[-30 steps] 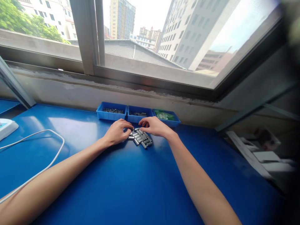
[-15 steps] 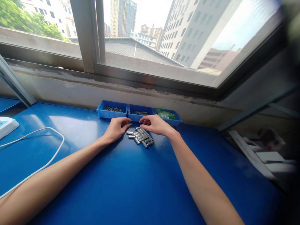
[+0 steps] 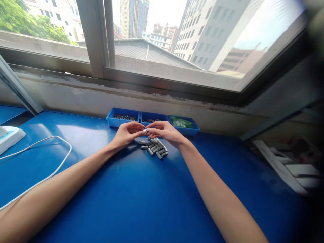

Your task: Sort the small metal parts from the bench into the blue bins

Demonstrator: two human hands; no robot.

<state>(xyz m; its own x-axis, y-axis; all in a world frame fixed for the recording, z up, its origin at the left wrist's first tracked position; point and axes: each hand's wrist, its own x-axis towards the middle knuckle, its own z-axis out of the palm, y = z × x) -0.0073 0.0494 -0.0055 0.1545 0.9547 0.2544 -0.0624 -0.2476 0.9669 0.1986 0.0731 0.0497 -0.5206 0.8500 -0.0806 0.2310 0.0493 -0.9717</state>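
My left hand (image 3: 128, 135) and my right hand (image 3: 165, 133) meet fingertip to fingertip above the blue table. Between them is a small shiny metal piece (image 3: 145, 131), pinched by the fingers of both hands and partly hidden by them. Just below my right hand lies a loose pile of short, silver-grey metal pieces (image 3: 157, 147), oblong and with flat sides. Behind the hands stand three blue bins: the left bin (image 3: 111, 122) holds many tiny metal parts, the middle bin (image 3: 142, 115) dark oblong pieces, the right bin (image 3: 188, 130) a green-and-clear plastic bag (image 3: 182, 122).
The bins stand along the wall under a window (image 3: 164, 72). A white cable (image 3: 60, 165) curves over the left side of the table (image 3: 141, 202) near a white power strip (image 3: 11, 136). Blurred pale objects (image 3: 301, 170) lie beyond the right edge.
My hands have come together. The metal piece that was in my left fingertips is now between both hands. My right fingers have left the top of the pile.
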